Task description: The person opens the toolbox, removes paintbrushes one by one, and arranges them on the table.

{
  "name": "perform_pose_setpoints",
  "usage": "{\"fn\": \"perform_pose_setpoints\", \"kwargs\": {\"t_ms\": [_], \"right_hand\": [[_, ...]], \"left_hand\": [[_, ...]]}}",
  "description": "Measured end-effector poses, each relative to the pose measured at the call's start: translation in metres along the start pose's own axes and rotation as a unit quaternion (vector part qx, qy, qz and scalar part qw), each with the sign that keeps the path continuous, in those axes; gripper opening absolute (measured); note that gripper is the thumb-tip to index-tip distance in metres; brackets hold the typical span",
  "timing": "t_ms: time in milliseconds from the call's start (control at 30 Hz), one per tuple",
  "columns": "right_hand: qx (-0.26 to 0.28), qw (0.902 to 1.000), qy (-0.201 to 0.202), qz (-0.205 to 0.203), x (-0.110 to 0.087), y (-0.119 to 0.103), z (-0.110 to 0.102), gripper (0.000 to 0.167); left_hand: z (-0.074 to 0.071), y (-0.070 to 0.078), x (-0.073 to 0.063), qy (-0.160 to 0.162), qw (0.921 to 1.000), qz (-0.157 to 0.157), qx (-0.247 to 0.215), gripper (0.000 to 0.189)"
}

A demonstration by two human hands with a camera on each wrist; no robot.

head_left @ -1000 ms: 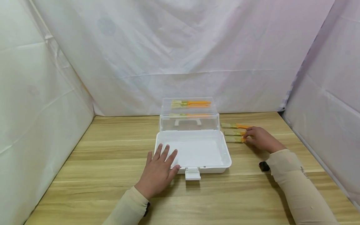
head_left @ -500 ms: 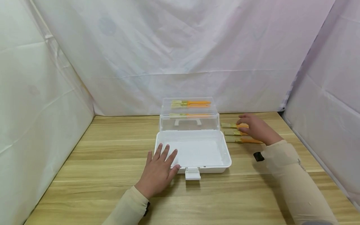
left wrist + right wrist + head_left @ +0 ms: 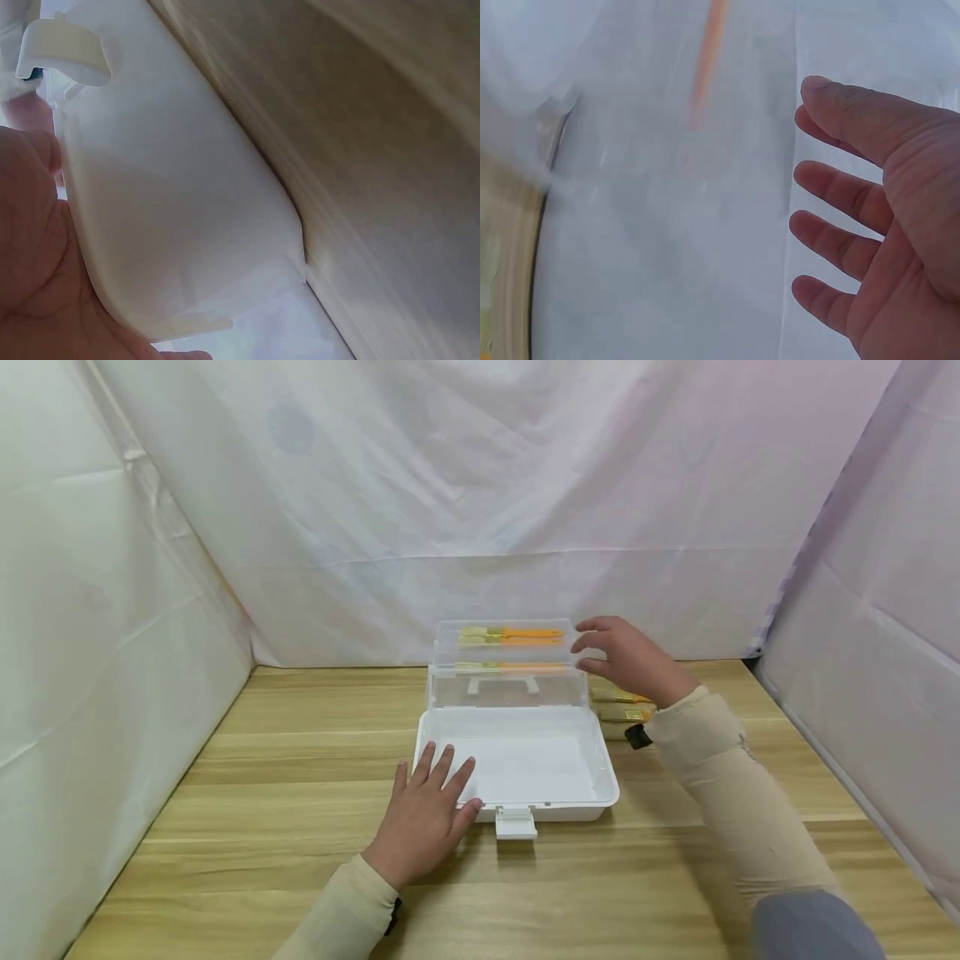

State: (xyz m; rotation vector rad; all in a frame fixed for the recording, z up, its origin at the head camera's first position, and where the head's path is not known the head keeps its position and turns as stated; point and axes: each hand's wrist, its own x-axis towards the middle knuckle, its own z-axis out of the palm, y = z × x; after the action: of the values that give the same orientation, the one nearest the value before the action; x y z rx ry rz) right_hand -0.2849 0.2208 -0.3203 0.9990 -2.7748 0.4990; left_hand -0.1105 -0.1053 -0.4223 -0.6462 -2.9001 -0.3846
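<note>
A white plastic case [image 3: 558, 814] with its see-through lid raised [image 3: 452, 693] stands mid-table in the head view. Fingers spread, my left hand [image 3: 423, 822] rests over its front left rim; the left wrist view shows the palm against the case wall [image 3: 180, 165]. My right hand [image 3: 626, 656] hovers beside the lid's right edge with nothing in it. In the right wrist view its fingers [image 3: 840, 184] are apart and slightly bent. Two paintbrushes [image 3: 532, 633] with orange handles lie in the upper clear tray, and another paintbrush [image 3: 480, 667] shows lower down.
Right of the case, three more paintbrushes [image 3: 627, 715] lie on the wooden table [image 3: 300, 760], their handles partly hidden by my right arm. The front latch [image 3: 516, 823] of the case hangs down. White cloth [image 3: 495, 485] encloses the back and sides.
My right hand has left the paintbrushes on the table, risen and moved left to the lid's right edge. My left hand stays on the case rim.
</note>
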Motion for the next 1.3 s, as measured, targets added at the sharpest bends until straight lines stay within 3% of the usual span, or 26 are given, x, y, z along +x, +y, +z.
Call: {"fn": "perform_pose_setpoints", "kwargs": {"t_ms": [333,667,833,1000,1300], "right_hand": [[0.006,0.9973,-0.045,-0.058,0.053,-0.024,0.014,0.019],[0.041,0.9916,-0.117,-0.035,0.081,-0.027,0.027,0.023],[0.049,0.9882,-0.14,-0.039,0.089,-0.023,0.034,0.021],[0.032,0.988,-0.139,-0.059,0.091,-0.022,0.04,0.015],[0.023,0.9883,-0.14,-0.057,0.092,-0.025,0.042,0.012]], "left_hand": [[0.0,0.003,-0.002,-0.004,1.0,-0.002,0.005,0.058],[-0.001,0.005,-0.005,-0.004,0.9999,-0.004,0.009,0.058],[-0.001,0.006,-0.007,-0.005,1.0,-0.004,0.007,0.057],[-0.001,0.008,-0.007,-0.003,1.0,-0.001,0.009,0.058],[-0.002,0.009,-0.006,-0.006,0.9999,-0.002,0.015,0.058]]}}
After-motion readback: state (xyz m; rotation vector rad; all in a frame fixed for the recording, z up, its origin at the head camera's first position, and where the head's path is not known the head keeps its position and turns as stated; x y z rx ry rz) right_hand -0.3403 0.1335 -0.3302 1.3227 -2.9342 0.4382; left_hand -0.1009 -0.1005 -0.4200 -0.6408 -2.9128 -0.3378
